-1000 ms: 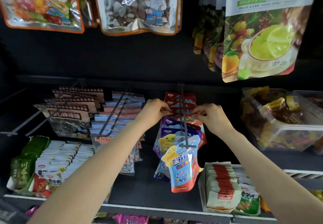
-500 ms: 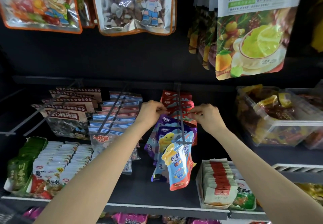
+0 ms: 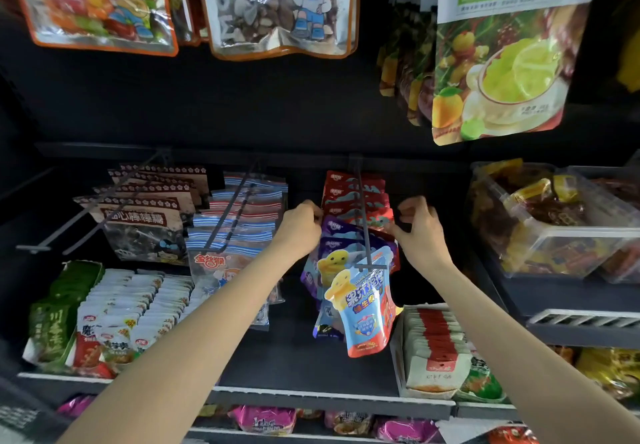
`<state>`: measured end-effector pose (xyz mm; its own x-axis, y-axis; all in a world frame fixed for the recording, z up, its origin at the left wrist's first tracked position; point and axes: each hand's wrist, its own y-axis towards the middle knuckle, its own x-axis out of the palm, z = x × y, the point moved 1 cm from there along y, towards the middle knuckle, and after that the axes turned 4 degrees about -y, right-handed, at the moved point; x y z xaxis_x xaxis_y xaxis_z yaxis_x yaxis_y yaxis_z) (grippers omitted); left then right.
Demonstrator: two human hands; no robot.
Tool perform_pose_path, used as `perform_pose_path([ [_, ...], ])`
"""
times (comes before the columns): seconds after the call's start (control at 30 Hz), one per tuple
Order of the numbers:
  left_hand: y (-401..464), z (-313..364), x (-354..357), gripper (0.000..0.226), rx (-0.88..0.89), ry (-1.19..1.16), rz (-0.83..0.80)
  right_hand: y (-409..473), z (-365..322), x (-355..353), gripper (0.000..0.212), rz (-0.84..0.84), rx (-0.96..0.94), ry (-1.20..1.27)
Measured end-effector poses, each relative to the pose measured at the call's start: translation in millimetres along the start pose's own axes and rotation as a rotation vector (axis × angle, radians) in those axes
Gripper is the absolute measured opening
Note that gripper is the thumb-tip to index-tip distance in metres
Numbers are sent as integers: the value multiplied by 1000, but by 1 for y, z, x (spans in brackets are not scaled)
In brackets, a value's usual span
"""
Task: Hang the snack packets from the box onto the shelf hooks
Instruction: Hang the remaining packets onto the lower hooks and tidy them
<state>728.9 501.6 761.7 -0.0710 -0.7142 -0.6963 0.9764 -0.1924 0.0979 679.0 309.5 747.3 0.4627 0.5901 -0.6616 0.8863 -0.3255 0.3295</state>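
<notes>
Glossy red packets (image 3: 356,197) pinched by both hands; thin metal hook (image 3: 363,222).

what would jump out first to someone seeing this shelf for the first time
Two bare forearms reach up the middle, with the left hand and right hand at either side of the red packets on the centre hook. At the hook's front end hangs a bright blue packet with a yellow cartoon figure. Top right, a big green-and-white fruit bag dominates.

2 hands (image 3: 301,225) (image 3: 417,227) flank hooked packets (image 3: 356,201).
</notes>
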Motion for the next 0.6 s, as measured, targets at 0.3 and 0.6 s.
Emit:
perform_pose_path([
  [0.3, -24, -19, 11, 30, -125, -200, -105, -42, -5, 3, 6, 93, 91, 181],
  [0.6, -52, -26, 34, 25, -349, -771, -146, -71, 1, 22, 31, -156, 314, 447],
])
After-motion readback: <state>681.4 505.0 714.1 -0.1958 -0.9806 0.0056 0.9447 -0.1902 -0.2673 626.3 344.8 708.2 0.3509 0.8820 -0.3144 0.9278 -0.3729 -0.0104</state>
